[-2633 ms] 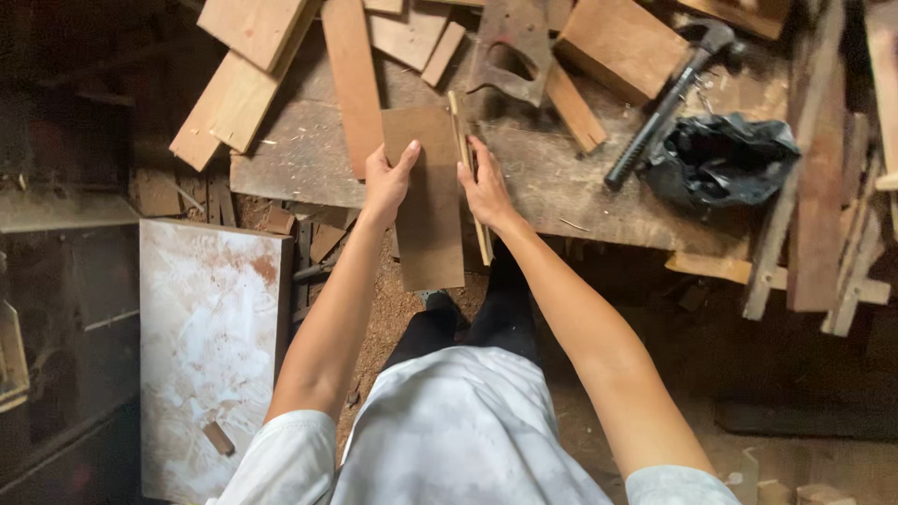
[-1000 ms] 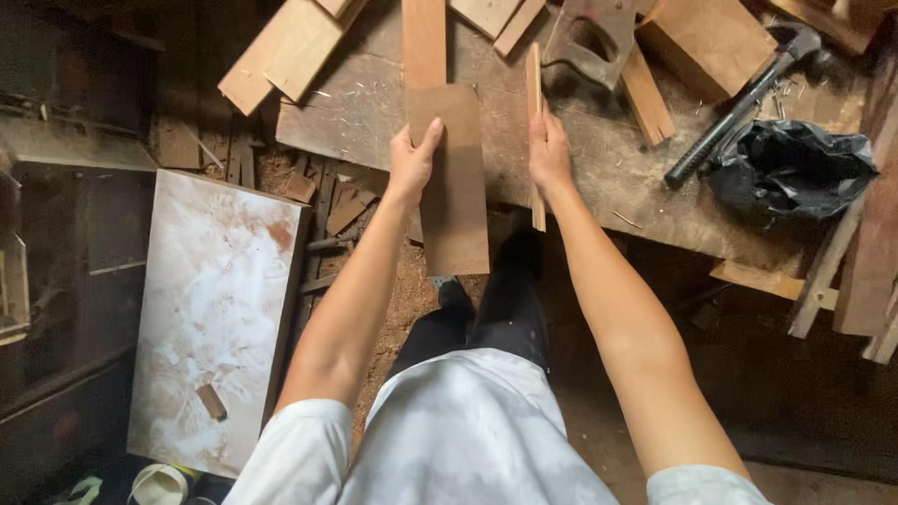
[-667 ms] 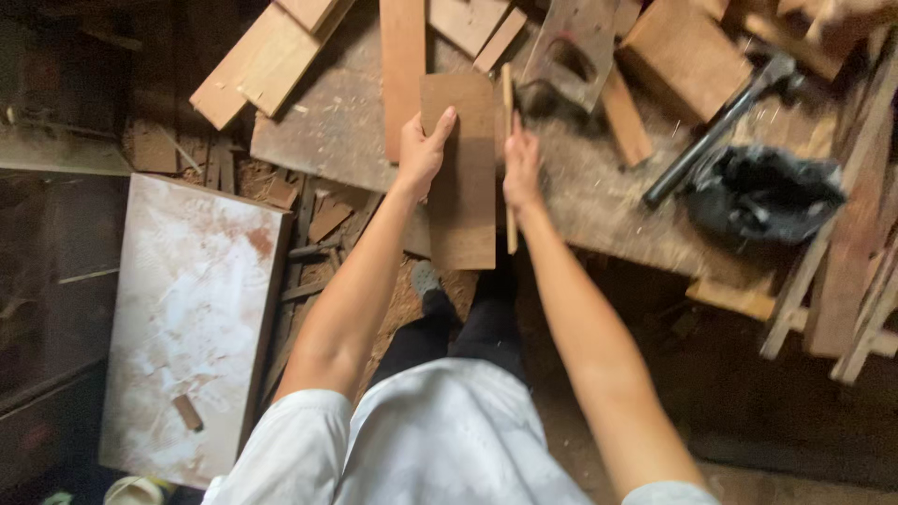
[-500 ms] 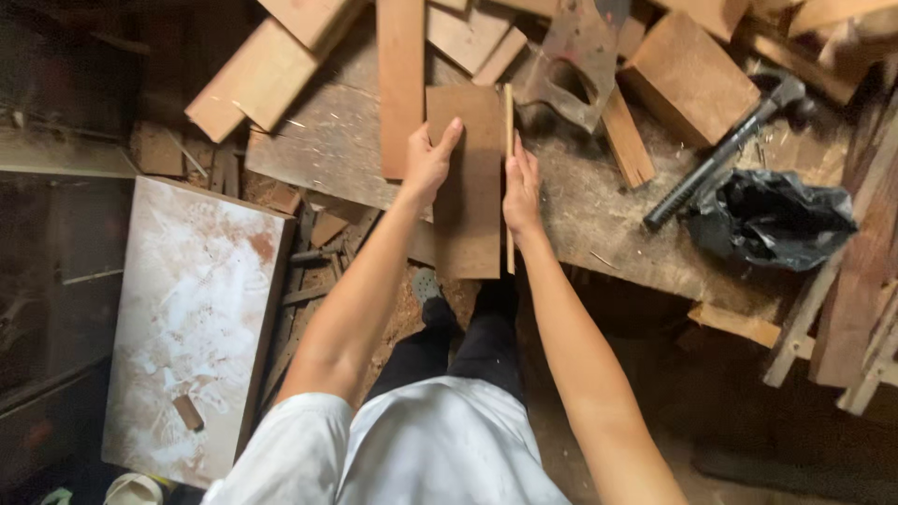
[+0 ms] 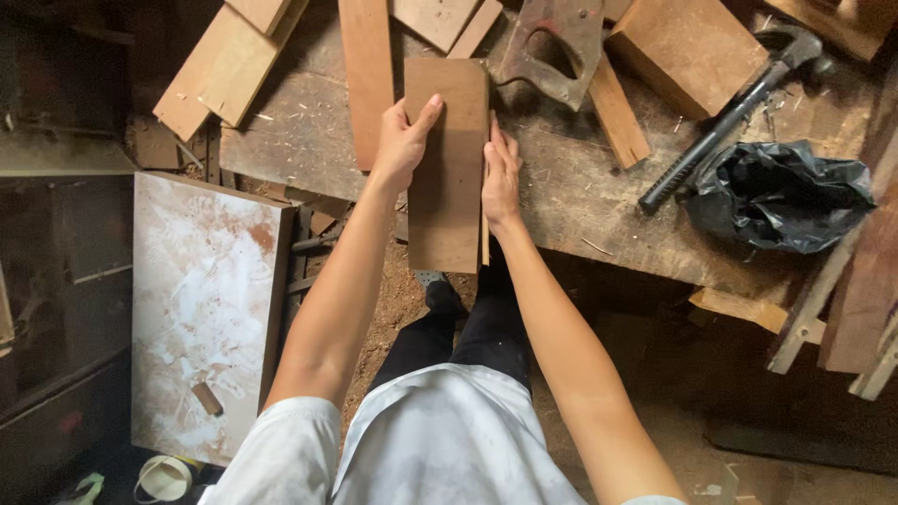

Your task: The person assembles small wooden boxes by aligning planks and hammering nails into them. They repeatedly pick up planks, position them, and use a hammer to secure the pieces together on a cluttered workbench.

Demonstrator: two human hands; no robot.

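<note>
Brown board (image 5: pixel 447 178) lies flat on the surface (image 5: pixel 309 140), long axis running 12 to 6, its near end hanging off the edge toward the person. Left hand (image 5: pixel 404 142) is spread flat on its 9 o'clock side, fingers pointing to 1. Right hand (image 5: pixel 500 173) presses a thin strip (image 5: pixel 485 245) standing on edge against the board's 3 o'clock side, fingers straight, not wrapped. Both hands sit about equally close. Saw (image 5: pixel 552 47) at 1, hammer (image 5: pixel 730 112) off at 2.
</note>
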